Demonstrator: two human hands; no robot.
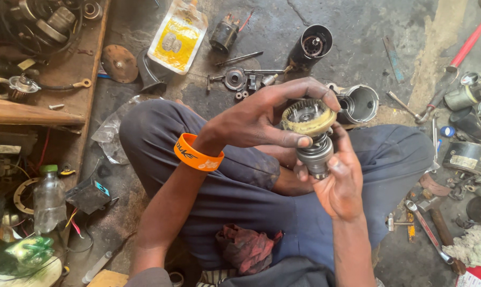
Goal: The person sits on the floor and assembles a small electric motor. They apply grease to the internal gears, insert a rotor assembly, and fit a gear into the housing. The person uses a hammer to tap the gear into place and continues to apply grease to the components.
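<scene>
Item held: gear part point(310, 135), a round geared cup with yellowish grease on its rim, set on a grey metal stem; it sits above the person's lap, between both hands.

Left hand point(261, 119): orange wristband point(198, 154) on the wrist; fingers curled over the top of the geared cup, thumb pressed against its side, closed on it.

Right hand point(339, 180): wrapped around the grey stem from below, fingers clamped on it.

Lap: dark blue trousers point(240, 191), legs crossed; a red rag point(248, 247) lies on them near the body.

Floor point(357, 48), dark and stained: open metal can point(358, 103) just behind the held part; black cylinder housing point(310, 45) farther back; small gears and washers point(240, 82); yellow packet point(177, 36); wrench point(426, 231) at the right; plastic bottle point(49, 199) at the left.
</scene>
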